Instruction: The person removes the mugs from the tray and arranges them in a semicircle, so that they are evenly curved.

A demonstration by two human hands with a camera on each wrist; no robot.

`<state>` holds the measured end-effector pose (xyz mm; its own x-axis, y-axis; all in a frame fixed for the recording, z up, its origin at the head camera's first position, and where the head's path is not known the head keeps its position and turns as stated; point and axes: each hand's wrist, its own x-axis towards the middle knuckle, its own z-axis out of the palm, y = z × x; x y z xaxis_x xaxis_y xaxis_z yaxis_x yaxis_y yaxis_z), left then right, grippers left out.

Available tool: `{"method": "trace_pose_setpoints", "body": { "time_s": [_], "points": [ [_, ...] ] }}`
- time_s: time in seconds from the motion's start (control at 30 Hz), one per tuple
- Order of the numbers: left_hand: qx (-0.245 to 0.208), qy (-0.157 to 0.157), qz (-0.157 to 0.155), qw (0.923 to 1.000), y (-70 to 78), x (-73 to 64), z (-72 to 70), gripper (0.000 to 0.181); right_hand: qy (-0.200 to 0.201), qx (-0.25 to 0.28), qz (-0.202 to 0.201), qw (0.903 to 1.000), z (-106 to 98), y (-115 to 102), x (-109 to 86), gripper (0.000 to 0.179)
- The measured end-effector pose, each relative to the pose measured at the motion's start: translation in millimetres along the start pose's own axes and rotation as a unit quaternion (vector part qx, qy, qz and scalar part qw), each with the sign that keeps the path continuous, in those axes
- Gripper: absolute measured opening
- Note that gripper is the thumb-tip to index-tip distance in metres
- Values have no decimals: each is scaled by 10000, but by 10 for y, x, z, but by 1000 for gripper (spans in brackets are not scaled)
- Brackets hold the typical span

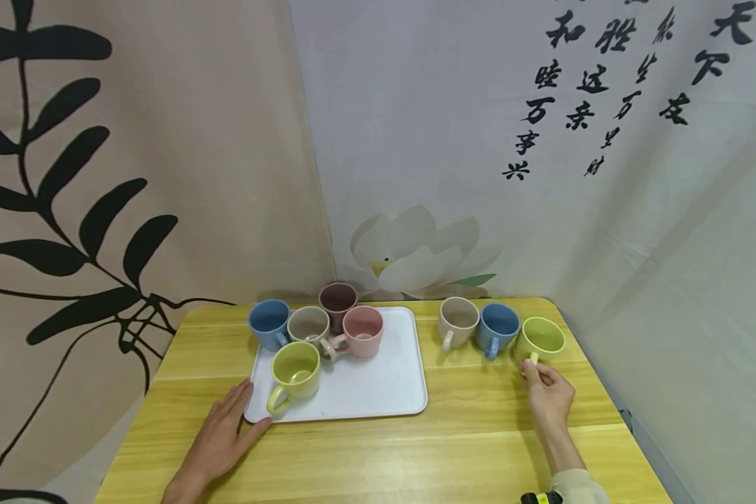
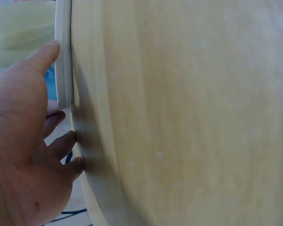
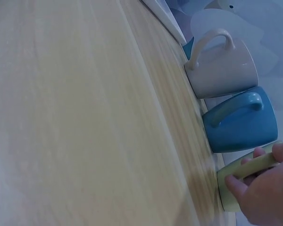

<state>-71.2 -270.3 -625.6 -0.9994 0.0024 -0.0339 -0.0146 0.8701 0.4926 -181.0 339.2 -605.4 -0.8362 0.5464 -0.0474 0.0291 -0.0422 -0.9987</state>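
My right hand (image 1: pixel 551 395) pinches the handle of a yellow-green mug (image 1: pixel 543 337) at the right end of a row. Beside that mug stand a blue mug (image 1: pixel 498 327) and a beige mug (image 1: pixel 458 322); in the right wrist view the fingers (image 3: pixel 236 186) curl around the handle. My left hand (image 1: pixel 222 437) lies at the front left corner of a white tray (image 1: pixel 384 392), its thumb and fingers spread along the rim. Close to it on the tray sits another yellow-green mug (image 1: pixel 296 371), handle pointing toward the front left.
Behind that mug are a blue mug (image 1: pixel 269 323), a beige mug (image 1: pixel 309 325), a pink mug (image 1: pixel 362 330) and a dark mauve mug (image 1: pixel 338 302), grouped on the tray's left part and back edge. The wooden table (image 1: pixel 378 462) backs onto a printed curtain (image 1: pixel 428 140).
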Motion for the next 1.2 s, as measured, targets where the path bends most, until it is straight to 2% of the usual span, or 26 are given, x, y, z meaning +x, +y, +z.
{"method": "trace_pose_setpoints", "body": {
  "time_s": [0.33,0.57,0.83,1.0,1.07,1.2],
  "points": [
    [51,16,9,10000,11,-3,-2,97,106,-99,33,9999,6,1,-29,36],
    [49,21,10,10000,23,-9,-5,96,146,-162,209,9995,22,-13,-27,35],
    [38,25,21,10000,11,-2,-3,96,181,-522,190,9983,57,-11,-41,41],
    [-7,21,12,10000,-3,-4,3,96,-1,-1159,338,9927,23,-36,-88,54],
    [-11,-7,-10,10000,-3,-7,4,96,-61,-1449,252,9891,10,-39,-119,58],
    [-19,-24,-29,10000,-1,-6,2,96,-56,-1570,-72,9876,2,-46,-188,56]
  ]
}}
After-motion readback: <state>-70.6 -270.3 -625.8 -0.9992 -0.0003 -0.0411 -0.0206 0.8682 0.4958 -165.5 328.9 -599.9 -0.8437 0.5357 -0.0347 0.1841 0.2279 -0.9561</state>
